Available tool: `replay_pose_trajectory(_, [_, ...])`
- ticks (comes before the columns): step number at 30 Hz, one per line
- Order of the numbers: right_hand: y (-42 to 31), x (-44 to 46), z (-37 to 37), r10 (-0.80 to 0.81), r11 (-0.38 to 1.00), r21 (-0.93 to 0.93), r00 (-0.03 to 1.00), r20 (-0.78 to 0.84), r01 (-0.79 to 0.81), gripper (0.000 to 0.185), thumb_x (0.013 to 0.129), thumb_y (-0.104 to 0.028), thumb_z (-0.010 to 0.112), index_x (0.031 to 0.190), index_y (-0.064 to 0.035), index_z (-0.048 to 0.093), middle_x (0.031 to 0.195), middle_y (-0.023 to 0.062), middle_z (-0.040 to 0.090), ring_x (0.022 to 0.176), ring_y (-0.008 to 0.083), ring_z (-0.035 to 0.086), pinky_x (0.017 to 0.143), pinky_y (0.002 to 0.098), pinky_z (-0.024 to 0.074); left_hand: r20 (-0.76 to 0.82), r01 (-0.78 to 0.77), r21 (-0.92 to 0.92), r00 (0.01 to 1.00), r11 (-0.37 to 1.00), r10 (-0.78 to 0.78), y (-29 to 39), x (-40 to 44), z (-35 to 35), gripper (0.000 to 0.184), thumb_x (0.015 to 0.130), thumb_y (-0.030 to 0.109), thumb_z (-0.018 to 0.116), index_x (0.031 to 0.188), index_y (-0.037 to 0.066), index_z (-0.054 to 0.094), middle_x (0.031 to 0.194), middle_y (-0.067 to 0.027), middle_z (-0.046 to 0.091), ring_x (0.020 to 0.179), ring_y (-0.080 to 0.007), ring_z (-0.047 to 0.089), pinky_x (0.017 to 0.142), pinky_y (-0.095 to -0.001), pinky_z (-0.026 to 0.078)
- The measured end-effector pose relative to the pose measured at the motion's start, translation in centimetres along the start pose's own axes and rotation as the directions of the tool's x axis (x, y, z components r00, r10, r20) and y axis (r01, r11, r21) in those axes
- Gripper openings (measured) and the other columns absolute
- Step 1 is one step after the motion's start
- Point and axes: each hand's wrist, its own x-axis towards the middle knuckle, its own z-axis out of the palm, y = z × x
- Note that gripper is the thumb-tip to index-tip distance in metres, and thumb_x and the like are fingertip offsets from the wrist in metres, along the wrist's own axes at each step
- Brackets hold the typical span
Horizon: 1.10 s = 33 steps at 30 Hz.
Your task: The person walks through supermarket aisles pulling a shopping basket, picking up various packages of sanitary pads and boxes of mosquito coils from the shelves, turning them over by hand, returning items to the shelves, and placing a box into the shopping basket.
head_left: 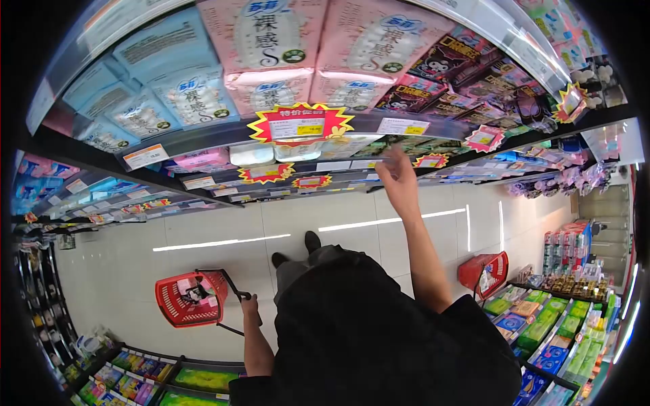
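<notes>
My left hand (250, 310) is wrapped round the black handle (221, 276) of a red shopping basket (168, 304), which hangs low at my left side. A few packets (196, 289), pink, black and white, lie in the basket. My right hand (398, 174) is raised in front of the shelf, its fingers stretched out and slightly blurred, with nothing visible in it. Nearest to it are a white price label (403, 126) and lower-shelf packs, partly hidden by the hand. Above stand pink packs (360, 51), with dark cartoon packs (443, 61) to their right.
Light blue packs (193, 98) fill the shelf's left part. A red promotion sign (300, 126) sticks out from its edge. Another red basket (485, 273) stands at right. Behind me are shelves of green packs (542, 328). Tiled floor (365, 237) lies under my feet.
</notes>
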Motion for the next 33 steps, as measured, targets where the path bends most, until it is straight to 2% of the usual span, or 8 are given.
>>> replay_pose_trajectory(3, [3.7,-2.9,-1.4,0.063,0.997,-0.031,0.998,-0.030,-0.064,0.054,0.081,-0.009,0.063,0.129,0.0022,0.041,0.112,0.0143,0.057,0.085,0.0157,0.059,0.069,0.0254,0.0472,0.038,-0.040,-0.047,0.998,0.998,0.042,2.6,-4.8,-2.9,0.029,0.072,0.018,0.068,0.087,-0.003,0.055,0.076,-0.0116,0.057,0.061,-0.0224,0.059,0.059,-0.0359,0.049])
replay_pose_trajectory(6, [7.5,-6.7,-3.1,0.192,0.976,-0.096,0.981,-0.031,-0.194,0.052,0.084,-0.012,0.060,0.128,0.0045,0.040,0.108,0.0141,0.060,0.082,0.0159,0.061,0.069,0.0262,0.0494,0.036,-0.165,-0.138,0.985,0.977,0.172,4.4,-6.2,-5.4,0.021,0.075,0.013,0.064,0.084,0.003,0.047,0.059,-0.0043,0.047,0.046,-0.0150,0.049,0.038,-0.0287,0.038])
replay_pose_trajectory(8, [9.0,-10.0,-4.4,0.359,0.932,-0.021,0.931,-0.061,-0.361,0.050,0.085,-0.015,0.058,0.127,0.0049,0.041,0.106,0.0149,0.060,0.083,0.0191,0.063,0.068,0.0278,0.0500,0.091,-0.124,-0.189,0.986,0.974,0.143,4.5,-5.1,-6.1,0.019,0.077,0.013,0.063,0.082,0.004,0.047,0.057,-0.0029,0.045,0.045,-0.0141,0.047,0.038,-0.0283,0.037])
replay_pose_trajectory(13, [11.2,-17.8,-7.9,0.489,0.866,-0.038,0.860,-0.142,-0.499,0.046,0.083,-0.014,0.057,0.121,0.0093,0.046,0.094,0.0148,0.063,0.076,0.0189,0.064,0.064,0.0271,0.0492,0.137,-0.024,-0.342,0.988,0.939,0.075,7.1,-5.0,-4.7,0.016,0.084,0.017,0.059,0.078,0.006,0.048,0.055,-0.0010,0.042,0.041,-0.0123,0.044,0.039,-0.0277,0.037])
replay_pose_trajectory(20, [13.4,-25.9,-11.8,0.739,0.655,0.061,0.621,-0.261,-0.753,0.044,0.085,-0.016,0.055,0.123,0.0041,0.047,0.099,0.0150,0.062,0.085,0.0220,0.064,0.070,0.0313,0.0507,0.100,-0.031,-0.252,0.993,0.967,0.058,7.2,-4.6,-1.1,0.018,0.078,0.016,0.061,0.084,0.002,0.053,0.061,-0.0037,0.048,0.048,-0.0140,0.048,0.046,-0.0270,0.043])
replay_pose_trajectory(27, [14.0,-23.8,-12.1,0.714,0.693,0.047,0.676,-0.179,-0.720,0.043,0.085,-0.015,0.055,0.122,0.0043,0.048,0.098,0.0140,0.062,0.083,0.0206,0.064,0.069,0.0308,0.0507,0.101,-0.009,-0.283,0.994,0.959,0.039,9.4,-6.1,-1.0,0.019,0.077,0.017,0.062,0.081,0.003,0.049,0.062,-0.0028,0.046,0.051,-0.0130,0.048,0.048,-0.0278,0.043])
replay_pose_trajectory(31, [14.5,-17.1,-12.9,0.560,0.826,-0.023,0.824,-0.089,-0.564,0.040,0.084,-0.013,0.055,0.119,0.0047,0.050,0.094,0.0124,0.063,0.080,0.0193,0.064,0.066,0.0288,0.0506,0.024,-0.034,-0.277,0.999,0.960,0.043,10.9,-7.8,0.2,0.018,0.078,0.017,0.062,0.079,0.005,0.047,0.061,-0.0017,0.045,0.050,-0.0120,0.046,0.046,-0.0279,0.040])
replay_pose_trajectory(33, [14.4,-13.0,-13.5,0.366,0.917,-0.147,0.928,-0.067,-0.372,0.042,0.083,-0.015,0.057,0.119,0.0055,0.050,0.090,0.0135,0.064,0.077,0.0179,0.064,0.069,0.0283,0.0494,0.021,-0.093,-0.326,0.994,0.941,0.106,11.3,-8.9,1.3,0.017,0.078,0.017,0.062,0.081,0.006,0.049,0.060,-0.0002,0.044,0.048,-0.0111,0.044,0.045,-0.0269,0.035])
